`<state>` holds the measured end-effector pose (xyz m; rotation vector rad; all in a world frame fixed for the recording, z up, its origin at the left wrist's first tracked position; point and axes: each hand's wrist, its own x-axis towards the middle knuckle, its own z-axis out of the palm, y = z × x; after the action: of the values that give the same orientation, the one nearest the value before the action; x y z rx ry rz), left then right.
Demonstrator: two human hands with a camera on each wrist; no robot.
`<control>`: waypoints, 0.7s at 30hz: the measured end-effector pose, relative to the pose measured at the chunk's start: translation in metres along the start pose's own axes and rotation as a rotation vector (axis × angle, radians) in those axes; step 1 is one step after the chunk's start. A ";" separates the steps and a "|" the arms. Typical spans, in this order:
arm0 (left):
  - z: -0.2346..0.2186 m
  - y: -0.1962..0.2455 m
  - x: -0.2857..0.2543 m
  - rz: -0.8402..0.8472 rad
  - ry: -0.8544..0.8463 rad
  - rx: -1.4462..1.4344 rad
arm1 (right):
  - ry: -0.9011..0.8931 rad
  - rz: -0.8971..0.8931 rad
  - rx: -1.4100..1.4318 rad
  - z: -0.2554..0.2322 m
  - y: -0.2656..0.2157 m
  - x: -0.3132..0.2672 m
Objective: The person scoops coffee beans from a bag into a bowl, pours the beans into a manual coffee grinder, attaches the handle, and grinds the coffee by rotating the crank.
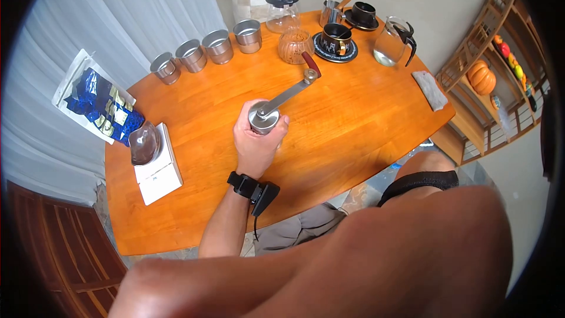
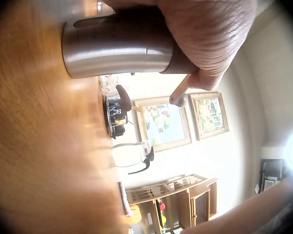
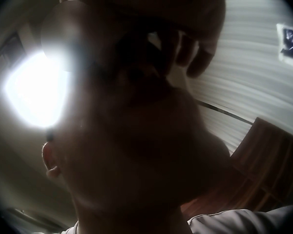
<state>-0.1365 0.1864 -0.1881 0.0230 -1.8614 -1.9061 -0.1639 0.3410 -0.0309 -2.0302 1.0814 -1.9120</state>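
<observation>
The left hand (image 1: pixel 259 141) is wrapping its fingers round an upright brushed-steel coffee grinder (image 1: pixel 264 120); a snug grip should be steadying any turn of the flat metal crank (image 1: pixel 286 97) above them. Whether the right hand (image 3: pixel 188 29), near the face (image 3: pixel 136 146), is holding anything, I cannot tell. Beyond the left fingers, a ribbed glass vessel (image 1: pixel 295 47) is gleaming on the glossy wooden table (image 1: pixel 353 123).

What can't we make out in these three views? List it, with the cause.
- Grinder interior: head view, covered by its metal top.
- What the right grip touches: right wrist view, too dark, and cut off by the top edge.
- Fine print on the blue and white bag: head view, too small.
- Print on the white slab: head view, too small.
- Bottoms of the steel cups: head view, hidden by their near walls.
</observation>
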 end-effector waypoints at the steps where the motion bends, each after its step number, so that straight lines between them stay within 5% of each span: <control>1: 0.000 0.001 0.001 -0.001 0.001 0.000 | -0.001 0.002 0.009 0.000 0.000 0.001; 21: 0.002 -0.002 0.001 0.050 0.026 -0.038 | 0.039 0.093 0.223 0.006 0.010 -0.012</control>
<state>-0.1389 0.1875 -0.1889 -0.0110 -1.7918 -1.8974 -0.1613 0.3388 -0.0476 -1.7997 0.9076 -1.9357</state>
